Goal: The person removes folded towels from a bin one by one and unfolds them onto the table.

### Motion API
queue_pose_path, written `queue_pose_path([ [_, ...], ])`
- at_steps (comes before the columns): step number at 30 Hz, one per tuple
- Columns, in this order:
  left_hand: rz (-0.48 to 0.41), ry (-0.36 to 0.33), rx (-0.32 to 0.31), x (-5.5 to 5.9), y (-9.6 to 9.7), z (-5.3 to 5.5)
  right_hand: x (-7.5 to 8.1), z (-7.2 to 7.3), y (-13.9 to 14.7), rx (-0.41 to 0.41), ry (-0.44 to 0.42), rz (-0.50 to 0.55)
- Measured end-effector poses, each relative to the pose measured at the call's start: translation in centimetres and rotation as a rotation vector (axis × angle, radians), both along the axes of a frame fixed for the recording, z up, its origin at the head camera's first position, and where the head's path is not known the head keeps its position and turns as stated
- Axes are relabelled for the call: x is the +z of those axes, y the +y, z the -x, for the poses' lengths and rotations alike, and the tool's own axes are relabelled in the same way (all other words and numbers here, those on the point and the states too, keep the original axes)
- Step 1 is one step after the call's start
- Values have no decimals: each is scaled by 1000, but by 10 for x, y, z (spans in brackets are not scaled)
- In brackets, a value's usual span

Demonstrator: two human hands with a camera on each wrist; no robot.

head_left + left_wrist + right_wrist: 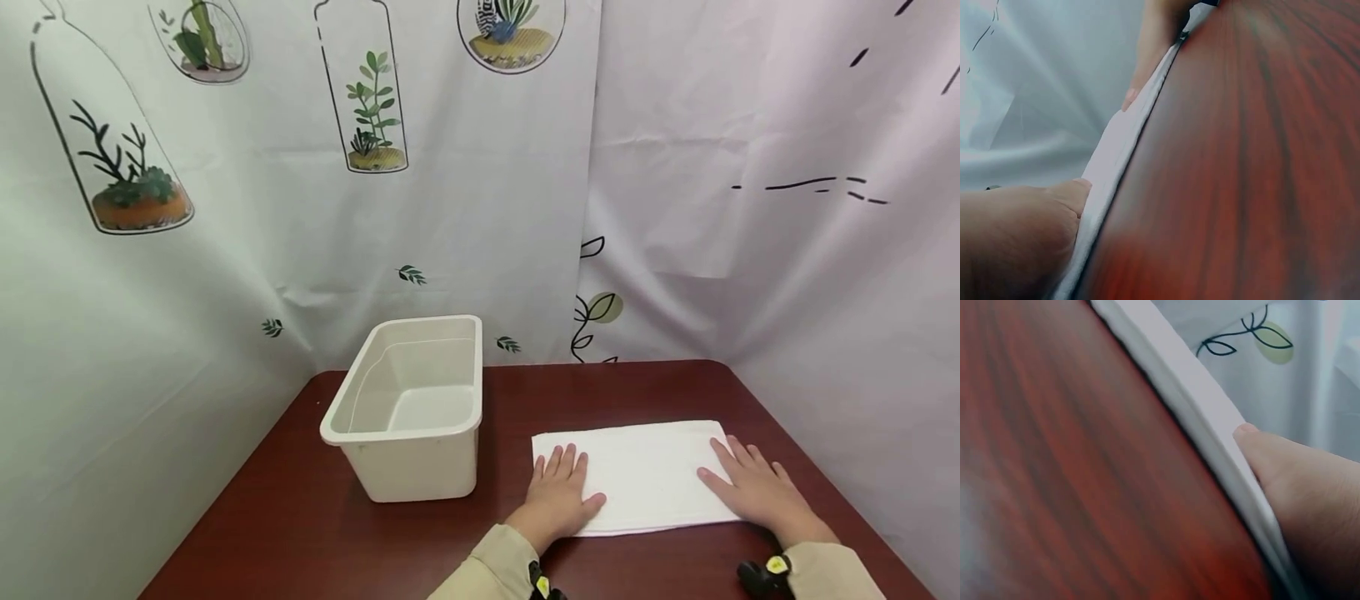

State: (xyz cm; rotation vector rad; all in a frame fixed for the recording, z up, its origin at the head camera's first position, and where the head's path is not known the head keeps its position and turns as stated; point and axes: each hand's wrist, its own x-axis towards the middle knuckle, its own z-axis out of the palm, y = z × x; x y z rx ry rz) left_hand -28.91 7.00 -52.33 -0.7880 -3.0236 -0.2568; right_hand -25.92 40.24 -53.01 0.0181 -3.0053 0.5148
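Note:
A folded white cloth (648,479) lies flat on the dark red table, its layered edge showing close up in the left wrist view and the right wrist view. My left hand (558,496) rests on the cloth's left end with fingers spread and straight. On the right end lies my right hand (757,487), fingers also spread, the thumb pointing inward over the cloth. Seen from the left wrist, the thumb of the left hand (1029,234) touches the near edge. The right wrist view has the right hand (1304,478) against that same edge.
To the left of the cloth stands an off-white plastic bin (408,467) with nothing inside. The wood-grain table (300,508) ends at a white printed curtain (480,217) behind and on both sides. Dark bands with yellow marks circle both wrists.

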Motion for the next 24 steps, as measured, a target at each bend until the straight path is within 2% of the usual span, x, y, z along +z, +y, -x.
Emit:
queue_pose_path([
  [5, -11, -9, -14, -2, -6, 1, -3, -4, 7, 33, 21, 16],
  [11, -9, 2, -56, -5, -18, 2, -10, -15, 16, 94, 95, 89],
  [16, 24, 6, -108, -7, -30, -3, -16, -26, 13, 134, 140, 123],
  [24, 32, 0, -168, -2, -40, -15, -21, -50, 7, 146, 176, 114],
])
